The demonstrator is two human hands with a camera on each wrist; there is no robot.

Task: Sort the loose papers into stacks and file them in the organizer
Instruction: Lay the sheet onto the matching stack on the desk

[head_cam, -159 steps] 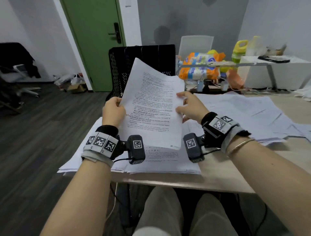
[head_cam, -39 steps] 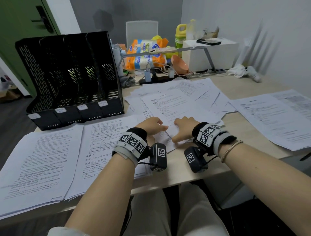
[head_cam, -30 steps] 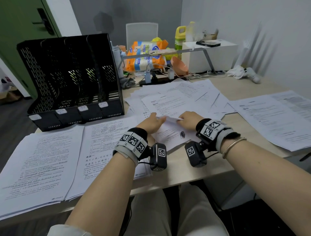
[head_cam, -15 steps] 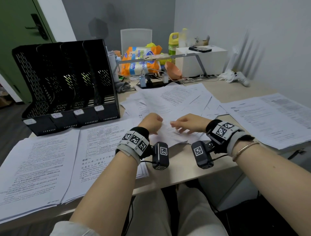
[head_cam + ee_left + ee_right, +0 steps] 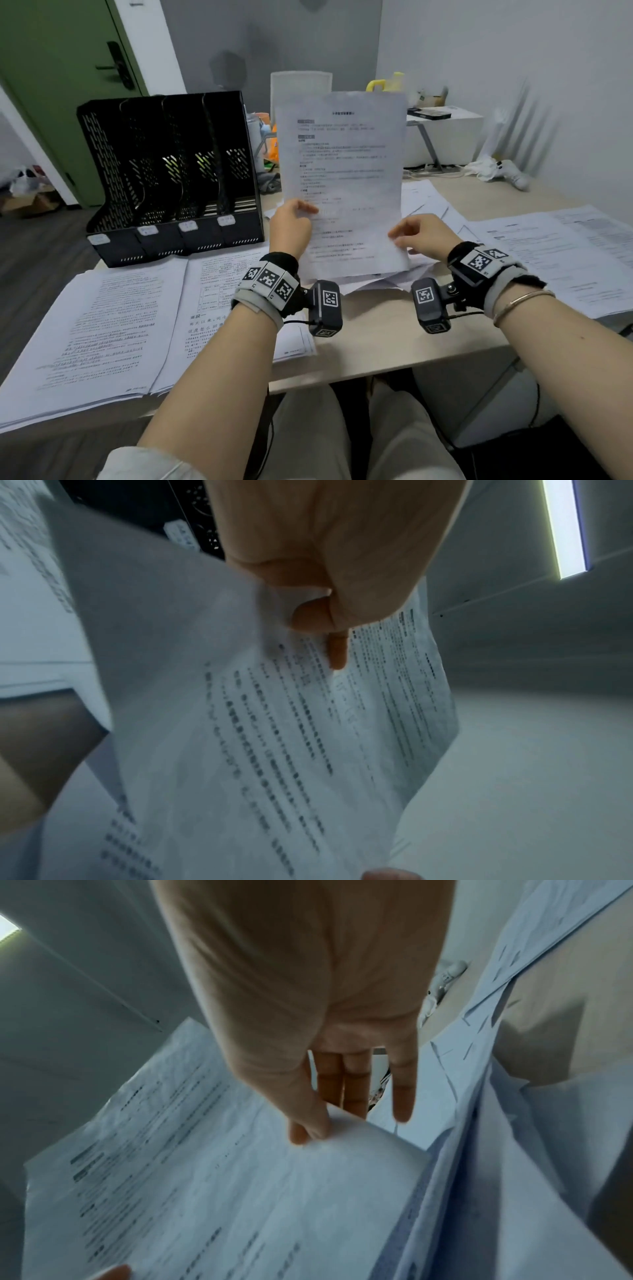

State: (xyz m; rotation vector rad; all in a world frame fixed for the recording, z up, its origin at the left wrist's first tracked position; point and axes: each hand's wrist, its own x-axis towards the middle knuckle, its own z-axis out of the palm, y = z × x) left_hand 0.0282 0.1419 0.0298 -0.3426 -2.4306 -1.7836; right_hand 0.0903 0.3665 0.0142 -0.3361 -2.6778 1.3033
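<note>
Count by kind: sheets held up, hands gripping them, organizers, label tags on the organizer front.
held sheet: 1
hands pinching it: 2 (left hand, right hand)
organizer: 1
label tags: 4
Total: 8

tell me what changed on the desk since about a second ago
Both hands were down on the loose pile, working a sheet free. Now that sheet is lifted upright in front of the person, the left hand pinching its left edge and the right hand holding its right edge. The black organizer, the two stacks at the left and the papers at the right lie as before.
</note>
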